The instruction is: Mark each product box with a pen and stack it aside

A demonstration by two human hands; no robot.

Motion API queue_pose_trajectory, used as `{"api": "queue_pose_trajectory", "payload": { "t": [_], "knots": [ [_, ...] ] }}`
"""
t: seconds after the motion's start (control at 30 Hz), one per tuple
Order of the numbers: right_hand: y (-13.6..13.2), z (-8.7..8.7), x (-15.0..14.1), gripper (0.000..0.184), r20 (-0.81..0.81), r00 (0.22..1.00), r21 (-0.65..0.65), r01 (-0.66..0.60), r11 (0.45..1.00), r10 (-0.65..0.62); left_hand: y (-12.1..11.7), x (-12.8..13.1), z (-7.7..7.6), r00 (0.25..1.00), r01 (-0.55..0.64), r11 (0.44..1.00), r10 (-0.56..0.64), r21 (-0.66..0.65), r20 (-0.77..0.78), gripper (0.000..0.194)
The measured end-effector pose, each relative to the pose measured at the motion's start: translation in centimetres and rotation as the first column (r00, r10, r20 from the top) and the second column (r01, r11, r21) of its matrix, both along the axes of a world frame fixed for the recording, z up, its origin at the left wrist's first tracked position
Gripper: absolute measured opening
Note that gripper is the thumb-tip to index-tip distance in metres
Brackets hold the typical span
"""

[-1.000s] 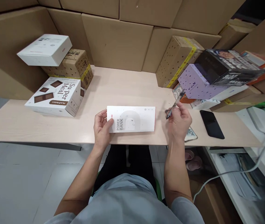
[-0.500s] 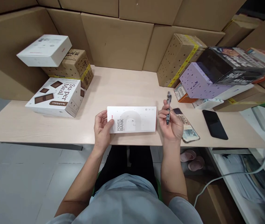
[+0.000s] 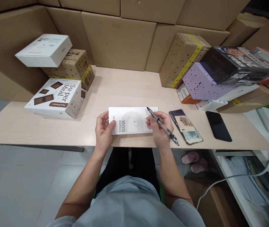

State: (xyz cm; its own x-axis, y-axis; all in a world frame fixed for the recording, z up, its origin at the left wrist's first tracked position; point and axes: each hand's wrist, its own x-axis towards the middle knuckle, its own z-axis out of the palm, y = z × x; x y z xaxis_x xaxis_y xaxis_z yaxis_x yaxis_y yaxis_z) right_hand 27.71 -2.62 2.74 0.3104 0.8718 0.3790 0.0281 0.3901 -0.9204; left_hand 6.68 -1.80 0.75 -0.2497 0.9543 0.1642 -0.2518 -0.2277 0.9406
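A flat white power bank box (image 3: pixel 134 126) with "POWER BANK" printed on it is at the front edge of the desk. My left hand (image 3: pixel 104 129) grips its left end, thumb on top and fingers along the side and below. In my right hand (image 3: pixel 160 129) is a grey and black pen (image 3: pixel 156 117), pinched between thumb and fingers. The pen slants over the box's right end, its upper tip pointing up and left. My right fingers lie over that end of the box; whether they press on it I cannot tell.
Right of my hand lies a phone in a clear case with banknotes (image 3: pixel 186 126), then a black phone (image 3: pixel 218 126). Stacked at the left are a Su-per Meal box (image 3: pixel 54 97), a dotted carton (image 3: pixel 77 63) and a white box (image 3: pixel 45 49). A purple box (image 3: pixel 202 82) is among several at the right.
My right hand has moved left with the pen, from beside the box to over its right end. The pen has swung from upright to slanting. My left hand and the box stay put.
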Motion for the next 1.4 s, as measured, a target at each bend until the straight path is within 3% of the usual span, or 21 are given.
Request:
{"api": "queue_pose_trajectory", "payload": {
  "t": [0.27, 0.63, 0.77, 0.83, 0.93, 1.03, 1.1, 1.2, 1.3, 1.4],
  "knots": [
    [0.7, -2.4, -0.2, 0.02, 0.151, 0.982, 0.062, 0.101, 0.993, -0.109, 0.1, 0.0, 0.0, 0.999, 0.019, 1.0, -0.019, 0.001, 0.027, 0.042],
    [0.9, -2.0, -0.1, 0.018, 0.259, 0.96, 0.043, 0.095, 0.995, -0.103, 0.2, 0.0, 0.0, 0.998, 0.022, 1.0, -0.022, 0.006, 0.054, 0.041],
    [0.9, -1.3, -0.7, 0.019, 0.17, 0.98, 0.057, 0.091, 0.994, -0.099, 0.2, 0.0, 0.0, 0.998, 0.007, 1.0, -0.008, 0.014, 0.058, 0.041],
    [1.0, -0.6, -0.8, 0.022, 0.07, 0.986, 0.092, 0.142, 0.986, -0.148, 0.2, 0.0, 0.0, 0.998, 0.004, 1.0, -0.005, 0.014, 0.056, 0.041],
    [1.4, 0.2, 0.6, 0.028, -0.058, 0.946, 0.119, 0.324, 0.939, -0.319, 0.2, 0.0, 0.0, 0.999, 0.018, 1.0, -0.018, 0.004, 0.049, 0.042],
    [1.6, 0.5, 3.8, 0.029, 0.051, 0.915, -0.021, 0.401, 0.916, -0.4, 0.2, 0.0, -0.1, 0.999, 0.016, 1.0, -0.017, 0.01, 0.044, 0.042],
    [1.5, 0.5, 6.0, 0.028, 0.316, 0.896, -0.169, 0.378, 0.91, -0.313, 0.2, 0.0, -0.1, 0.999, 0.013, 1.0, -0.013, 0.008, 0.046, 0.042],
    [1.2, 0.6, 7.9, 0.032, 0.673, 0.738, -0.329, 0.344, 0.879, -0.037, 0.2, 0.0, -0.2, 0.999, 0.007, 1.0, -0.007, 0.003, 0.045, 0.042],
    [1.3, 1.1, 7.7, 0.028, 0.797, 0.585, -0.411, 0.342, 0.845, 0.151, 0.3, 0.0, -0.3, 0.999, 0.006, 1.0, -0.006, 0.014, 0.032, 0.041],
    [1.8, 1.6, 6.6, 0.025, 0.828, 0.527, -0.441, 0.406, 0.8, 0.189, 0.4, 0.0, -0.4, 1.0, 0.007, 1.0, -0.008, 0.024, 0.023, 0.041]
  ]
}}
